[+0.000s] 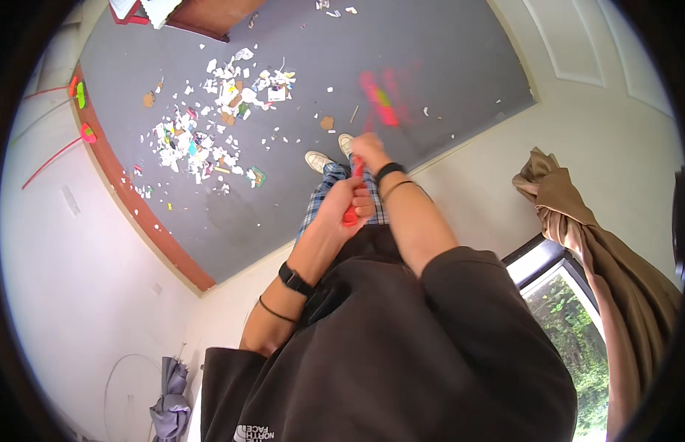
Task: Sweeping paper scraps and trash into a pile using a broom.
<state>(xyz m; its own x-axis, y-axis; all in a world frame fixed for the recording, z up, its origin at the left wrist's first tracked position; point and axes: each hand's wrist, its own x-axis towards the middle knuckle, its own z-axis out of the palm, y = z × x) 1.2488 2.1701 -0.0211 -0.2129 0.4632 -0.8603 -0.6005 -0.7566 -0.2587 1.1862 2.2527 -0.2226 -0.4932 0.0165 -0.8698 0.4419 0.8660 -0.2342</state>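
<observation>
Both of my hands grip the red handle (350, 216) of a broom. My left hand (345, 200) is wrapped round the handle near its end, close to my waist. Farther along, my right hand (369, 152) is closed on it too. The broom head (380, 102), pink-red with a yellow-green patch, is smeared by motion over the grey floor, beyond and right of my shoes. I cannot tell whether its bristles touch the floor. Torn paper scraps (191, 147) lie in a loose pile at left, and another heap of scraps (243, 88) lies beyond it.
Brown wooden furniture (210, 16) stands at the far left. Two thin-handled tools with bright heads (87, 132) lean by the left wall. A wall (467, 184) runs close at right, with a tied brown curtain (570, 206) beside a window (570, 331). Stray scraps dot the grey floor (431, 44).
</observation>
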